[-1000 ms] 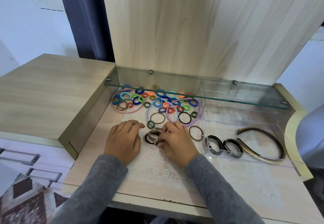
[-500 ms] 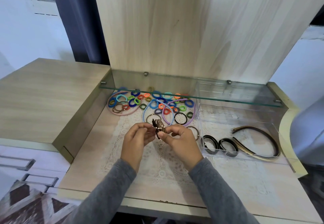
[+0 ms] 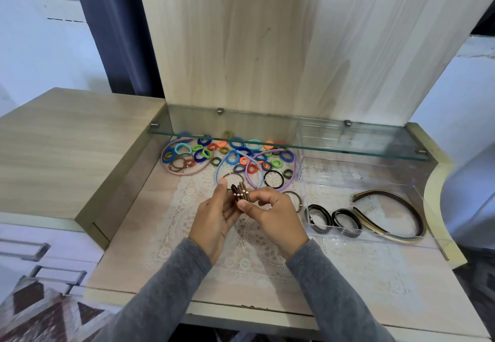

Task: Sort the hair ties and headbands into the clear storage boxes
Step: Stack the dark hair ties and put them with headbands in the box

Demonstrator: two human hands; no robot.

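Observation:
My left hand (image 3: 215, 217) and my right hand (image 3: 273, 217) together hold a small bunch of brown hair ties (image 3: 240, 192) with gold beads, raised above the lace mat (image 3: 241, 256). Behind them lies a pile of colourful hair ties (image 3: 233, 154) mixed with a pink headband (image 3: 184, 171), a blue headband (image 3: 218, 171) and a purple headband (image 3: 290, 178). A black hair tie (image 3: 273, 179) and a brown hair tie (image 3: 296, 199) lie loose on the mat. To the right, a clear storage box (image 3: 426, 207) holds dark hair ties (image 3: 318, 217) and brown and gold headbands (image 3: 393, 215).
A glass shelf (image 3: 348, 147) spans the back just above the pile. A second clear storage box (image 3: 321, 138) stands behind the first, under the shelf. A raised wooden counter (image 3: 67, 149) borders the left side. Drawer handles (image 3: 40, 250) show at lower left.
Both hands have lifted from the mat, bringing the brown hair ties up with them and gathering them into a bunch held between the fingers.

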